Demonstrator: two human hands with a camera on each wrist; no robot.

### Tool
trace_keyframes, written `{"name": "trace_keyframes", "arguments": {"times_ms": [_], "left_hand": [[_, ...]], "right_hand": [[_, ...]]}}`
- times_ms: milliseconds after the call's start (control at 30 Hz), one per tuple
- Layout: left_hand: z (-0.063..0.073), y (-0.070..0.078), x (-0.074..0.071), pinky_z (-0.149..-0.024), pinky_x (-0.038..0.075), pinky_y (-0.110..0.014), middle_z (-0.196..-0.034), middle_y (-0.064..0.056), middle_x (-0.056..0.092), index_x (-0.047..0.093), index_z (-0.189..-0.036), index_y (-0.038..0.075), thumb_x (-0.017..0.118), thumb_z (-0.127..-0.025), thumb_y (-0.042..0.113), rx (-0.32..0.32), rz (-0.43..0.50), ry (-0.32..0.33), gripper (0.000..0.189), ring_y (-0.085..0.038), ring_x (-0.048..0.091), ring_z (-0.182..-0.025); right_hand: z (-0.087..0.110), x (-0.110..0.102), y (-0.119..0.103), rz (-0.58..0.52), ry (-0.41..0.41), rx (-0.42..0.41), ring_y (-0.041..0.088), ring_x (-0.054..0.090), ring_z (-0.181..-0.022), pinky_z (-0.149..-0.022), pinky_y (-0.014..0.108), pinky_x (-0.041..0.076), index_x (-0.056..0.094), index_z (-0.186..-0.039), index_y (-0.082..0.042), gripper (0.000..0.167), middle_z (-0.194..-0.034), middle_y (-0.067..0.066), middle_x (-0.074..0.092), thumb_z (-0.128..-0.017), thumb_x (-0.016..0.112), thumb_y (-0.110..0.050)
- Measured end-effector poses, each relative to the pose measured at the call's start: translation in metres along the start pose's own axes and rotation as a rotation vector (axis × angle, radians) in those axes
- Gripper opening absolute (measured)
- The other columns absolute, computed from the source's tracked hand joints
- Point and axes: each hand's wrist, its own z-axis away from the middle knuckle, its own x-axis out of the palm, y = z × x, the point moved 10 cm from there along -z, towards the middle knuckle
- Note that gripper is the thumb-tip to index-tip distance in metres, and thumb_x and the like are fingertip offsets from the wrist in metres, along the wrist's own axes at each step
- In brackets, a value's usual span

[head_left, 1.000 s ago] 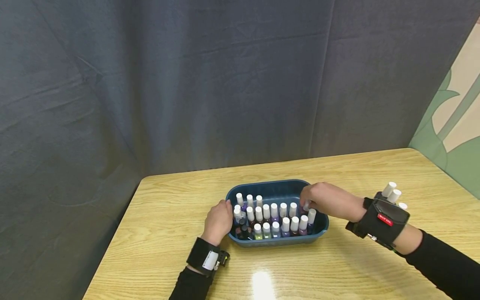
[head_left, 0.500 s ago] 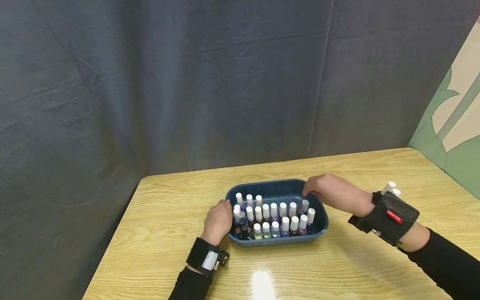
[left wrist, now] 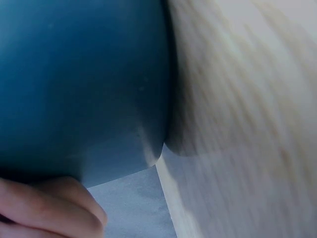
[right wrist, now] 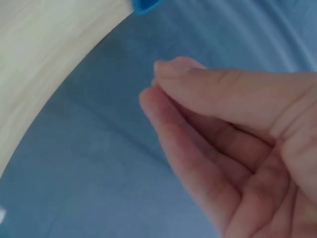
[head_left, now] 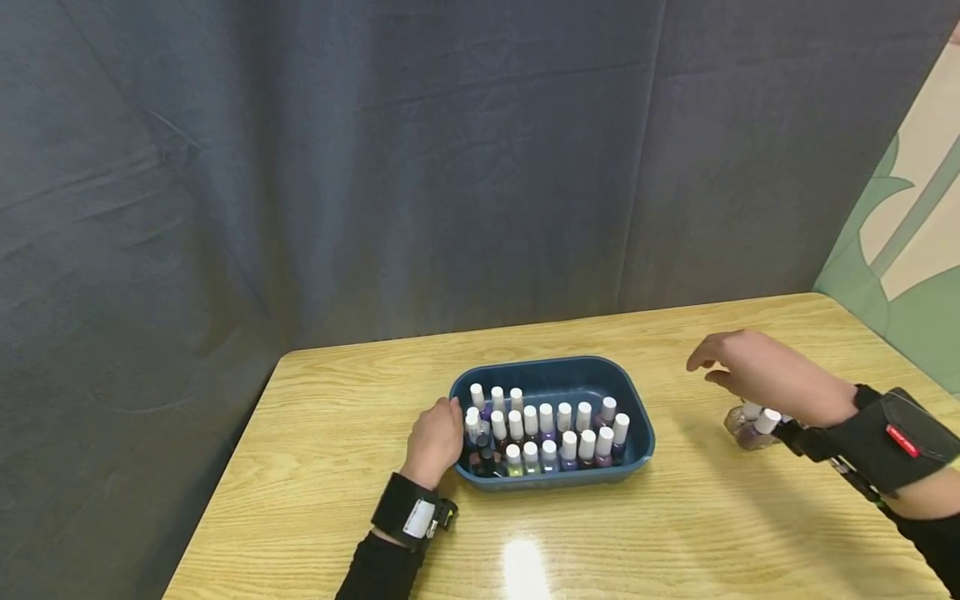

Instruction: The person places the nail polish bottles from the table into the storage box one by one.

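A dark blue plastic tub (head_left: 555, 481) stands on the table, holding nail polish bottles (head_left: 547, 421) with white caps in rough rows, most of them upright. Dark-capped bottles (head_left: 487, 461) sit in its near left corner. My left hand (head_left: 433, 442) grips the tub's left end; in the left wrist view its curled fingers (left wrist: 54, 208) lie against the tub wall. My right hand (head_left: 772, 375) is in the air right of the tub, holding nothing. The right wrist view shows its thumb and fingers (right wrist: 193, 163) loosely bent, tips close together.
More nail polish bottles (head_left: 753, 432) stand on the table at the right, partly hidden under my right hand and wrist. The wooden table (head_left: 322, 450) ends at a grey curtain (head_left: 450, 183) behind. Bare tub floor (head_left: 562, 395) shows at the back.
My right hand has let go of a nail polish bottle at the right end of the tub's middle row, then moved right, out of the tub. My left hand has stayed put.
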Motion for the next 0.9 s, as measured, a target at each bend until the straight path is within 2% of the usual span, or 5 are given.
{"name": "trace_keyframes", "arguments": {"times_ms": [233, 467, 567, 733, 900], "left_hand": [[0.0, 0.0, -0.001, -0.048, 0.042, -0.034, -0.076, -0.018, 0.063, 0.06, -0.092, -0.005, 0.034, -0.099, 0.023, 0.005, 0.004, 0.003, 0.039, -0.026, 0.061, -0.065], [-0.001, 0.0, -0.002, -0.05, 0.043, -0.036, -0.077, -0.019, 0.064, 0.06, -0.091, -0.005, 0.034, -0.099, 0.022, 0.011, -0.002, 0.014, 0.038, -0.029, 0.063, -0.068], [-0.001, 0.0, -0.003, -0.05, 0.043, -0.037, -0.076, -0.019, 0.063, 0.06, -0.089, -0.004, 0.035, -0.099, 0.022, 0.016, -0.001, 0.016, 0.038, -0.029, 0.062, -0.068], [0.0, 0.0, -0.003, -0.05, 0.043, -0.037, -0.075, -0.018, 0.063, 0.06, -0.088, -0.004, 0.035, -0.099, 0.022, 0.022, -0.001, 0.021, 0.037, -0.03, 0.062, -0.068], [-0.001, 0.0, -0.002, -0.052, 0.045, -0.038, -0.078, -0.02, 0.064, 0.06, -0.09, -0.005, 0.035, -0.099, 0.022, 0.019, -0.001, 0.02, 0.038, -0.031, 0.064, -0.071]], "right_hand": [[0.017, 0.023, 0.033, 0.027, -0.086, 0.086, 0.022, 0.063, -0.074, -0.063, 0.034, 0.05, 0.067, -0.085, -0.003, 0.023, -0.082, 0.003, 0.066, -0.066, 0.073, 0.007], [0.021, 0.041, 0.048, 0.08, -0.128, 0.09, 0.022, 0.062, -0.069, -0.06, 0.035, 0.049, 0.067, -0.083, -0.001, 0.018, -0.078, 0.006, 0.065, -0.067, 0.072, 0.006], [0.023, 0.048, 0.052, 0.062, -0.153, 0.097, 0.019, 0.061, -0.067, -0.059, 0.035, 0.049, 0.066, -0.081, -0.001, 0.016, -0.077, 0.005, 0.065, -0.067, 0.073, 0.002], [0.026, 0.061, 0.059, -0.007, -0.207, 0.135, 0.011, 0.053, -0.063, -0.055, 0.029, 0.044, 0.064, -0.076, -0.003, 0.011, -0.073, 0.0, 0.061, -0.069, 0.071, 0.001], [0.025, 0.062, 0.06, -0.035, -0.184, 0.149, 0.009, 0.038, -0.059, -0.052, 0.023, 0.031, 0.056, -0.066, -0.008, 0.016, -0.065, -0.006, 0.047, -0.07, 0.064, 0.006]]}}
